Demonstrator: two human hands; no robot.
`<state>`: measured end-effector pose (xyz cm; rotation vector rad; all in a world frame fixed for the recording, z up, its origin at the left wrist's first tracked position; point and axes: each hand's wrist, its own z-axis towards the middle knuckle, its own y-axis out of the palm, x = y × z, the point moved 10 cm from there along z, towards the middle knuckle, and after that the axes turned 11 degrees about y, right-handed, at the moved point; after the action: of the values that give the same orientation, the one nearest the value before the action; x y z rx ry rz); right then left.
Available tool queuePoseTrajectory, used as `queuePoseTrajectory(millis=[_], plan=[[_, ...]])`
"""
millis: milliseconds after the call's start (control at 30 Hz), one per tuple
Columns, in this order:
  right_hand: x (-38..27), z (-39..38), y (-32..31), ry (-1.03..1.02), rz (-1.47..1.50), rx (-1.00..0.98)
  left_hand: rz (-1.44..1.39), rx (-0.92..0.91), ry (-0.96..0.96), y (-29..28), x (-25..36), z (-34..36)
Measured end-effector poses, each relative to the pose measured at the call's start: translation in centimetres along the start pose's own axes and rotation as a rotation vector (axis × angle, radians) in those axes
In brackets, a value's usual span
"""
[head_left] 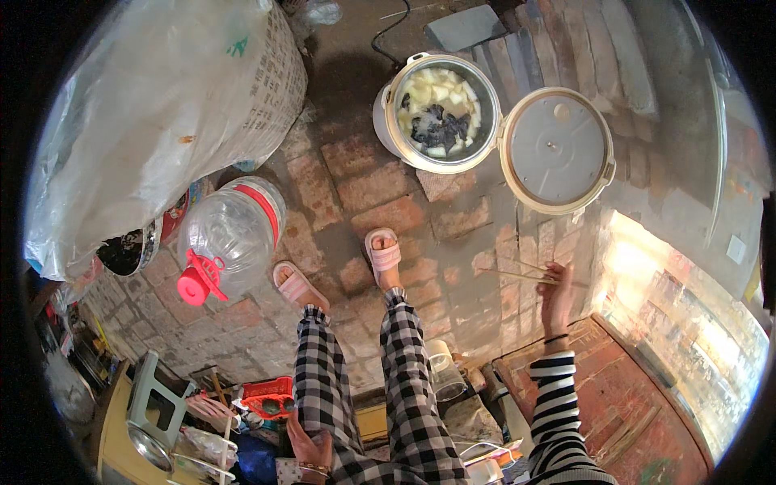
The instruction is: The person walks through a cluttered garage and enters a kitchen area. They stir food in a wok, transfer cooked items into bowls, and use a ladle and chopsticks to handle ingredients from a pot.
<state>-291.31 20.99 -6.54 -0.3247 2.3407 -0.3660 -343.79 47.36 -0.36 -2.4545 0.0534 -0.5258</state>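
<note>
I stand on a brick floor in checked trousers and pink sandals. My right hand (556,297) is raised to my right and grips a pair of wooden chopsticks (521,272) that point left. My left hand (309,449) hangs low by my left thigh, fingers curled, with nothing visible in it. Ahead of my feet sits an open rice cooker (440,113), its pot filled with pale chunks and dark pieces. Its round lid (556,149) is flipped open to the right.
A large clear plastic water jug (230,236) with a pink cap lies to my left. Behind it stands a big sack (170,113) under a plastic sheet. A worn wooden surface (622,396) is at my right. Cluttered stools and containers (162,412) sit low left.
</note>
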Motion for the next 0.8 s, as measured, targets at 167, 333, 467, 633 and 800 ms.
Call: queuePoseTrajectory(millis=[167,333,467,633,800], plan=[[-1.1,-1.9,9.2,-0.024,0.138,-0.164,-0.118,0.094,0.079,1.1,0.0,2.8],[-4.3,-1.7,14.7,-0.075,0.222,-0.225,0.208,-0.019,0.154,3.0,0.8,3.7],[-5.8,-4.7,17.3,-0.07,0.246,-0.253,0.157,0.06,0.145,2.4,-0.1,3.5],[-7.0,-10.2,15.4,-0.03,0.385,-0.261,-0.157,0.043,0.067,2.4,-2.1,2.9],[-8.1,-17.4,17.6,0.086,0.428,-0.3,-0.454,0.493,0.047,-8.4,-4.3,2.9]])
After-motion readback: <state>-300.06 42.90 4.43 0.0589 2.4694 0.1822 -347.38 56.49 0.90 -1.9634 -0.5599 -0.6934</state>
